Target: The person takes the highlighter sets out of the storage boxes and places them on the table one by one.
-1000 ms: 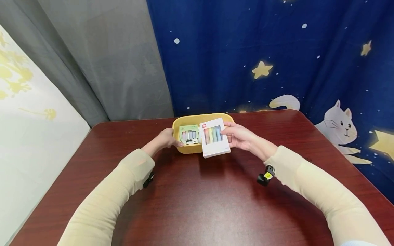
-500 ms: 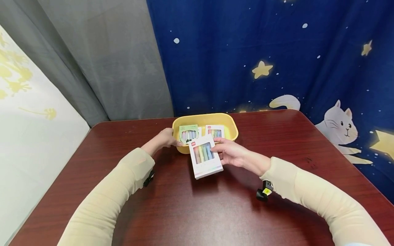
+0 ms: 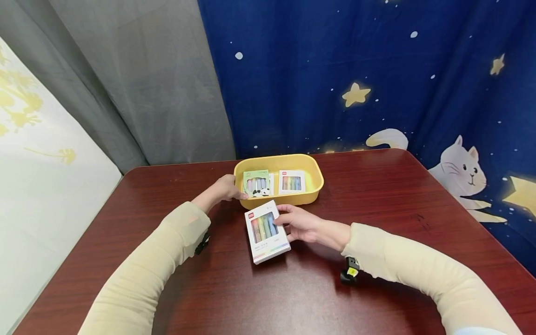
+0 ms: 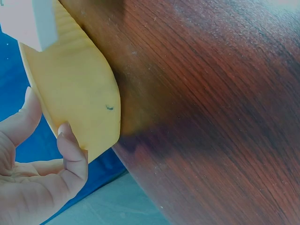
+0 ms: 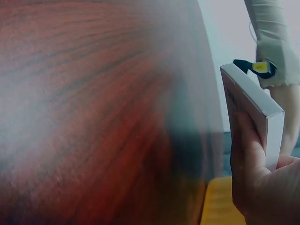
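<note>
My right hand holds a white box of coloured pens, tilted, in front of the yellow basket. Through the box's window, pastel pens show. In the right wrist view, the box appears edge-on between thumb and fingers. At the basket's left end my left hand grips the rim; the left wrist view shows its thumb and fingers around the yellow wall. Inside the basket lie a green panda-print box of pens and another white box of pens. Part of a further white item peeks out between them.
The basket stands near the far edge of a dark red wooden table. Behind the table hang a grey curtain and a blue starry curtain. A white panel borders the left side.
My right hand has carried the white box of pens from over the basket toward me and to the left, uncovering the other white box inside. The left hand stays on the rim.
</note>
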Available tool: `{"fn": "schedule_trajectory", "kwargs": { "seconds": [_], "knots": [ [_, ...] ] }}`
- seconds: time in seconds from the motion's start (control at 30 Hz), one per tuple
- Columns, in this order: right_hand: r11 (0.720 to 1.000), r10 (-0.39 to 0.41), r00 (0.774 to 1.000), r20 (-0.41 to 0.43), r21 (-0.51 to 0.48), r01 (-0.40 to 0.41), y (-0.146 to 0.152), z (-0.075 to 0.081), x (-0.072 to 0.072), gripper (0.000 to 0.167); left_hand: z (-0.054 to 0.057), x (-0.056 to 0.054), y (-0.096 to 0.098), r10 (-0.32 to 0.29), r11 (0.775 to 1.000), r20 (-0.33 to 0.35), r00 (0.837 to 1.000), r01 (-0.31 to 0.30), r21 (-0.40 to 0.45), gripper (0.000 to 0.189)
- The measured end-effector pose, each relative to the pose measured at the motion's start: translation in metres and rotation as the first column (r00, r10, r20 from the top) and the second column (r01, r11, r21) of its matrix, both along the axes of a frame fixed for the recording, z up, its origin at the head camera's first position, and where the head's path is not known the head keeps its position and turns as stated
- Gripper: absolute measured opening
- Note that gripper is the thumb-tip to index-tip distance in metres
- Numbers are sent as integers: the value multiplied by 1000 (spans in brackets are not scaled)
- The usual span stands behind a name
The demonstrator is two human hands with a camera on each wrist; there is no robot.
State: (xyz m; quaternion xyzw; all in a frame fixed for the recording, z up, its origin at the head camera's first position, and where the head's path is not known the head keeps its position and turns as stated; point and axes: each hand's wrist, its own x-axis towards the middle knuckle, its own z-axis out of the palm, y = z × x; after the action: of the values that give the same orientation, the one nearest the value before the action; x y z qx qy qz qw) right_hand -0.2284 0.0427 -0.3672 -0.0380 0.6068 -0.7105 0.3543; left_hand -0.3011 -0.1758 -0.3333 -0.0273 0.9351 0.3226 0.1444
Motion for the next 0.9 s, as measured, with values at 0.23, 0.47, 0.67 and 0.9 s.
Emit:
{"fn": "schedule_trajectory", "kwargs": {
  "seconds": [0.23,0.47,0.67,0.9],
  "knots": [
    [1000,-23,999,27,5,23,-5,-10,1,48,1,-1,0,4,1000,12,1000,-4,-8,53],
    [999,-51,998,30,12,51,0,-14,1,49,2,0,1,-3,1000,24,1000,4,-30,51],
    [997,-69,997,24,29,69,11,-15,-1,47,4,-1,2,5,1000,33,999,-4,-23,53],
    [996,-61,998,-3,61,61,33,-15,-1,49,4,-1,1,19,1000,59,998,-18,-21,55]
  ]
}}
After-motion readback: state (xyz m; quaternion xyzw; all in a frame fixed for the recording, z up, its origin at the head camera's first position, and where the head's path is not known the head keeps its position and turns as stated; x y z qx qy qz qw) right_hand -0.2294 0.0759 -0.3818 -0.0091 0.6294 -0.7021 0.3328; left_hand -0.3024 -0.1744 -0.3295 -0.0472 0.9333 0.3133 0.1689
